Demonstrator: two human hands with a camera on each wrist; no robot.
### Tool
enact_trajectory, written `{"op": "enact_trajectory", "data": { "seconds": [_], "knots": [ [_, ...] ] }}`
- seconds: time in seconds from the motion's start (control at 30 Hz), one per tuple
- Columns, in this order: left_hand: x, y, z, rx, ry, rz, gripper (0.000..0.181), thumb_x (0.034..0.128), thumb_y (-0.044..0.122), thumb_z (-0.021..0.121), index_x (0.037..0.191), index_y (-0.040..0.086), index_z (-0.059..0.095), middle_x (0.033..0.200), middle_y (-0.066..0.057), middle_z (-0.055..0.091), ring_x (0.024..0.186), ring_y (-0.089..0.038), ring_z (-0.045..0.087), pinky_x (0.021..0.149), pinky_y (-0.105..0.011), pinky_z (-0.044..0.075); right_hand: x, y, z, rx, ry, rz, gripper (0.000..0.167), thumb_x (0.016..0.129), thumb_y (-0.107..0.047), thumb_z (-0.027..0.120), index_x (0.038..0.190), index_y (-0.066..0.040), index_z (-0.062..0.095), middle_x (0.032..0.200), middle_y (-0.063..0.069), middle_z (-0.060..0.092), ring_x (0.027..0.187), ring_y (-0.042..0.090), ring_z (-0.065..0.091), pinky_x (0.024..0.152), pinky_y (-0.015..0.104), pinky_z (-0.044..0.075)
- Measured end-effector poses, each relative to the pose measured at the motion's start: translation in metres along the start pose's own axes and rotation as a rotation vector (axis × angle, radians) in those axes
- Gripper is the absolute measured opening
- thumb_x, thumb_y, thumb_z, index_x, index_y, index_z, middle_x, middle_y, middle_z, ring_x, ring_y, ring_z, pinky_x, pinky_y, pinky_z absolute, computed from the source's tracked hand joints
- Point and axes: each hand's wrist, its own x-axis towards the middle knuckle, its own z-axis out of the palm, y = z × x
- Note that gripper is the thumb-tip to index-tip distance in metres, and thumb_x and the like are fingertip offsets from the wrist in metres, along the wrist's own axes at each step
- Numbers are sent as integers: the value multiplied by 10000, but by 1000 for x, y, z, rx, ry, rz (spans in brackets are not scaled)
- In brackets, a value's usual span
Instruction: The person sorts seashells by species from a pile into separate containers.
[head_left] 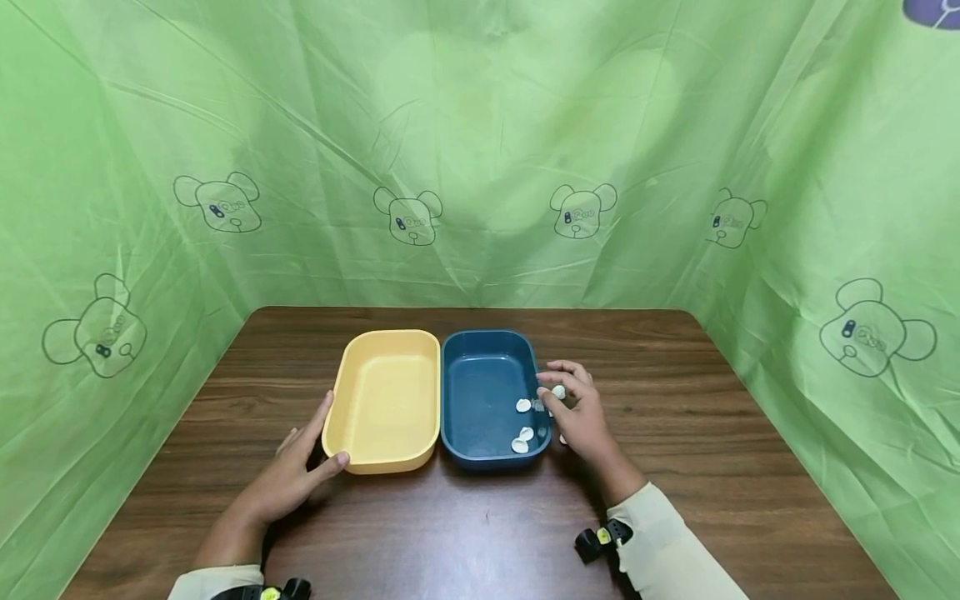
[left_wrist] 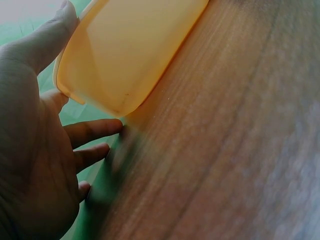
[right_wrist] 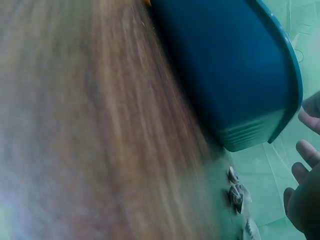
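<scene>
My left hand point(head_left: 288, 483) rests against the left side of the yellow tray point(head_left: 381, 466), thumb at its near corner; the left wrist view shows that hand point(left_wrist: 40, 130) with fingers spread beside the tray point(left_wrist: 125, 55). Over the right rim of the blue tray point(head_left: 480, 383) is my right hand point(head_left: 581, 417), fingers loosely bent, nothing seen gripped. Inside the blue tray lie several white shell-like pieces point(head_left: 523, 405), one blurred near my fingers. More pieces point(head_left: 559, 391) are outside, partly behind that hand. In the right wrist view they point(right_wrist: 235, 197) lie below the hand point(right_wrist: 306, 185).
Both trays stand side by side on a brown wooden table point(head_left: 667, 400). A green curtain point(head_left: 480, 150) with printed bear faces surrounds the table's back and sides.
</scene>
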Motion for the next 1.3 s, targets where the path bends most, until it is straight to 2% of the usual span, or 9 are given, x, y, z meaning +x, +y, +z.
{"op": "enact_trajectory", "data": {
  "seconds": [0.17, 0.33, 0.43, 0.57, 0.73, 0.93, 1.17, 1.3],
  "knots": [
    [1, 0, -1, 3, 2, 5, 975, 1045, 274, 714, 1781, 182, 81, 1807, -279, 173, 1562, -674, 260, 1219, -891, 50, 2, 3, -3, 1, 91, 46, 160, 967, 26, 757, 1118, 29, 809, 1358, 224, 662, 1342, 309, 550, 991, 443, 412],
    [0, 0, -1, 8, 2, 8, 969, 1046, 276, 712, 1780, 166, 88, 1803, -284, 181, 1559, -684, 264, 1214, -894, 57, 3, 5, -4, 16, 141, 82, 150, 961, 85, 736, 1103, 86, 785, 1320, 275, 654, 1330, 323, 558, 1117, 363, 375],
    [0, 0, -1, 12, -1, 4, 971, 1048, 277, 711, 1781, 181, 81, 1804, -282, 179, 1560, -680, 264, 1218, -891, 58, 4, 6, -5, -3, 145, 89, 170, 940, 110, 737, 1106, 110, 772, 1309, 291, 653, 1331, 362, 541, 1175, 382, 333],
    [0, 1, -2, 12, -3, 4, 979, 1050, 278, 709, 1783, 236, 61, 1807, -279, 170, 1564, -674, 258, 1221, -889, 55, 5, 11, -8, -68, 123, 99, 201, 927, 91, 756, 1127, 109, 766, 1296, 274, 661, 1319, 403, 513, 1160, 458, 332],
    [0, 2, -2, 12, -4, 7, 982, 1049, 286, 707, 1783, 255, 56, 1803, -286, 177, 1563, -682, 261, 1217, -893, 57, 7, 25, -17, -178, 109, 136, 218, 938, 45, 770, 1151, 87, 767, 1306, 260, 683, 1320, 431, 496, 1115, 497, 335],
    [0, 1, -2, 5, -5, -2, 982, 1050, 286, 706, 1783, 249, 54, 1805, -286, 169, 1566, -673, 248, 1226, -887, 42, 10, 40, -27, -205, 49, 167, 243, 985, -13, 754, 1205, 90, 752, 1306, 271, 693, 1331, 449, 505, 1126, 517, 347],
    [0, 1, -1, 3, -7, 1, 979, 1054, 285, 705, 1782, 276, 50, 1809, -278, 158, 1573, -662, 242, 1219, -892, 40, 9, 55, -31, -290, -31, 214, 294, 1004, -121, 766, 1265, 14, 756, 1339, 218, 687, 1331, 423, 523, 1121, 613, 274],
    [-1, 1, -1, 2, -6, 4, 977, 1052, 285, 704, 1783, 227, 59, 1808, -282, 160, 1566, -677, 249, 1219, -891, 41, 9, 57, -30, -329, -60, 238, 321, 1011, -154, 769, 1299, -15, 752, 1376, 200, 668, 1356, 406, 509, 1119, 633, 262]
  ]
}}
